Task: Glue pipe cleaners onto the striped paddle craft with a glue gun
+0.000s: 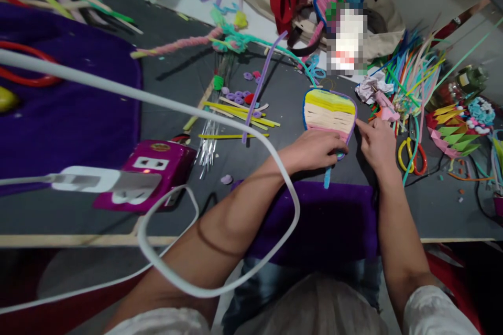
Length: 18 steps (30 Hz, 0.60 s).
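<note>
A rounded panel of pipe cleaners (329, 110), banded yellow, cream and pink with a blue and purple rim, lies on the dark table. My left hand (316, 149) covers its lower part, fingers bent over the lower right edge and holding it. A light blue stem (327, 178) sticks out below. On the panel's right side, my right hand (377, 141) touches the rim with an outstretched index fingertip; its other fingers are loosely bent and appear to hold nothing. Just beyond that hand lies a pink glue gun (385, 107).
A white cable (296, 209) loops over my left forearm from a magenta power strip (157, 167). Scissors (412, 157) and bundled pipe cleaners (412, 73) lie right. Yellow strips (236, 115), purple coils (236, 97) and a purple cloth (78, 99) lie left.
</note>
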{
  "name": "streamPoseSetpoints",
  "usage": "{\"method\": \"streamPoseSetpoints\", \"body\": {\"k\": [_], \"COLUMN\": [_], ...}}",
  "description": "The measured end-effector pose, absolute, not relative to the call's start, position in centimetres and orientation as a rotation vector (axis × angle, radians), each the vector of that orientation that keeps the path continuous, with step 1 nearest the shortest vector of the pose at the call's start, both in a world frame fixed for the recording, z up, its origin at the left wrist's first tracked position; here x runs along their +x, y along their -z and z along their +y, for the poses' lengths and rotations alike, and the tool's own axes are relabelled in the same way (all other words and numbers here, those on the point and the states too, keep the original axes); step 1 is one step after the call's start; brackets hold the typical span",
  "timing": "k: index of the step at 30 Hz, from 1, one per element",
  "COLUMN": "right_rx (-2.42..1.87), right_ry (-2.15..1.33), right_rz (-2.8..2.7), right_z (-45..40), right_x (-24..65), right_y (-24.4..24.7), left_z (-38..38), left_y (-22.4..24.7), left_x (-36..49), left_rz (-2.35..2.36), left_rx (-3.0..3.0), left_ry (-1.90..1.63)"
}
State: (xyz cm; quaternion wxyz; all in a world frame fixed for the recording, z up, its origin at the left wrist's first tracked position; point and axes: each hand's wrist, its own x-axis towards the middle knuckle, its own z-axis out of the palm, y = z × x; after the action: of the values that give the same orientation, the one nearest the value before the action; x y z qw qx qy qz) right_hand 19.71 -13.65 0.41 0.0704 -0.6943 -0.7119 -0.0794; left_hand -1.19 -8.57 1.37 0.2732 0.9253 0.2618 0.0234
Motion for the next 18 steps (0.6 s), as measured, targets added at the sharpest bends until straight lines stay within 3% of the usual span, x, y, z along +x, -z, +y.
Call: {"method": "streamPoseSetpoints", "body": {"k": [9, 18], "right_rx": [-2.031, -2.03], "right_ry": [0.187, 0.021], "right_rz": [-2.146, -2.104], "right_z": [-13.5, -16.5], "right_x": [19.8, 18.7], "right_y": [0.4, -2.3], "left_z": [-8.5, -8.3], "left_y": [-1.1, -1.0], "left_x": [-1.2, -1.4], "left_rz": [0.7, 0.661], "left_rx": [2.463, 2.447], "left_ry": [-0.043, -0.035]}}
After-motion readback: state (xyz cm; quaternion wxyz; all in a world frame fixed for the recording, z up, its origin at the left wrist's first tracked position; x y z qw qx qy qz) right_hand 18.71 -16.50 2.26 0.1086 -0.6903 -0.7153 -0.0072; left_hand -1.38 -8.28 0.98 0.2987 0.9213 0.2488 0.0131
